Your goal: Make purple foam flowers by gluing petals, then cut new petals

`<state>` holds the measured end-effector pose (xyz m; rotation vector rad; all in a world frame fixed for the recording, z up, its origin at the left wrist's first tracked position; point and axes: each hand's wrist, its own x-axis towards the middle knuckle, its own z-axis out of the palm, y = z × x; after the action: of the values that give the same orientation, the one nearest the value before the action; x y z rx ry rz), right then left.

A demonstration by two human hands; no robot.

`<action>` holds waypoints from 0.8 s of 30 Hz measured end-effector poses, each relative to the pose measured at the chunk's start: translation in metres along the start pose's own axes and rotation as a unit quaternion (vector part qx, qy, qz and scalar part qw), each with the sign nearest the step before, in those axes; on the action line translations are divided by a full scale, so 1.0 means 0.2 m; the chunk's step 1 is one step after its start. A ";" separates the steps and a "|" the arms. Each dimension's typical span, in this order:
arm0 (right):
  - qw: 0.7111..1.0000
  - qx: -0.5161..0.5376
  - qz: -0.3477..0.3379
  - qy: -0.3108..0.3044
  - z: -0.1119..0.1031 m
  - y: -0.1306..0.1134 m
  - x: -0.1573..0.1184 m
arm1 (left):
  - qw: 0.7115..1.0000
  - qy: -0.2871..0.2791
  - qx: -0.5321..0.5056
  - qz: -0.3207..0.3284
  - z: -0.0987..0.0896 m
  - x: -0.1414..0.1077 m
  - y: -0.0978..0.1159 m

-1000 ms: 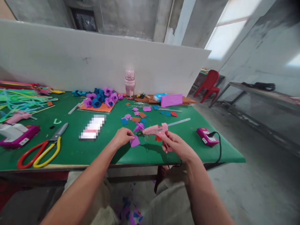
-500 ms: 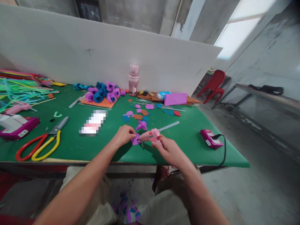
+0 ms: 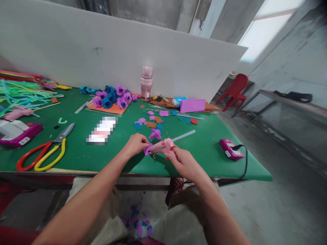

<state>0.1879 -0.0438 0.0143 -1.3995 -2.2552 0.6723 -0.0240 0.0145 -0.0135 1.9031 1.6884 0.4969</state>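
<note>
A small purple petal-shaped piece (image 3: 147, 149) is pinched in my left hand (image 3: 136, 143), held just above the green table (image 3: 102, 160). My right hand (image 3: 182, 159) is wrapped round the handle of a pink glue gun (image 3: 163, 145). Its nozzle points left and meets the purple piece, or comes very close to it. A clear glue stick (image 3: 184, 135) sticks out of the gun's back end. Just beyond the gun lies a partly formed purple flower (image 3: 155, 133).
Loose purple, blue and brown cut pieces (image 3: 151, 124) lie farther back. Finished flowers (image 3: 112, 97) rest on an orange sheet at the left rear, beside a pink bottle (image 3: 146, 83). Large scissors (image 3: 48, 149) lie at left; a purple power socket (image 3: 231, 149) sits at right.
My view has shifted slightly. The purple piece looks a little more tilted beside the nozzle. Both hands keep their holds.
</note>
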 end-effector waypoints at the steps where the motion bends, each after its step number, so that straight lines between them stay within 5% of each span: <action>1: 1.000 -0.002 0.001 0.001 0.00 0.00 0.00 | 1.000 0.000 0.001 0.000 0.00 0.00 0.00; 24: 1.000 -0.016 -0.003 -0.006 0.00 -0.03 0.00 | 1.000 -0.003 -0.003 0.011 0.00 0.00 -0.01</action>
<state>0.1843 -0.0454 0.0178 -1.4057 -2.2877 0.6473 -0.0249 0.0145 -0.0147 1.9184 1.6626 0.5028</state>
